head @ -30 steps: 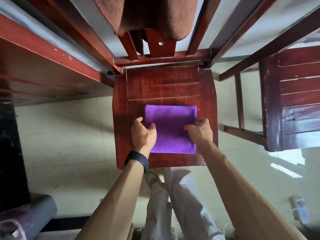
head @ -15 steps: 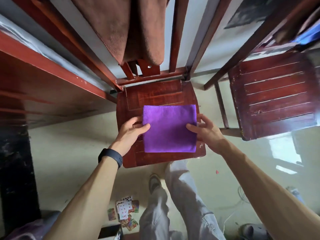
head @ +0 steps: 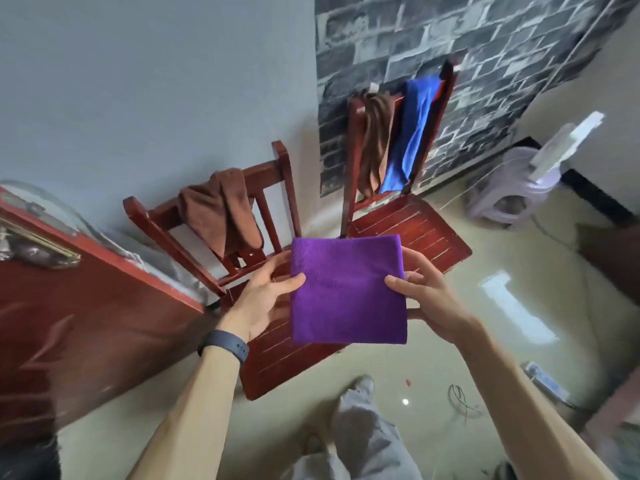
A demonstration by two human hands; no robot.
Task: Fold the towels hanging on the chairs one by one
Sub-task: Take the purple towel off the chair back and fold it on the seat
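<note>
Head view shows a folded purple towel (head: 348, 289) held up in the air above the near chair (head: 277, 355), the left hand (head: 265, 299) pinching its left edge and the right hand (head: 427, 299) gripping its right edge. A brown towel (head: 221, 211) hangs over that chair's back. On the far chair (head: 408, 220) hang a second brown towel (head: 374, 143) and a blue towel (head: 412, 133), side by side

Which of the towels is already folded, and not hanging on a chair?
The purple towel, a flat square held between the left hand and right hand. The two brown ones and the blue one hang on chair backs.
</note>
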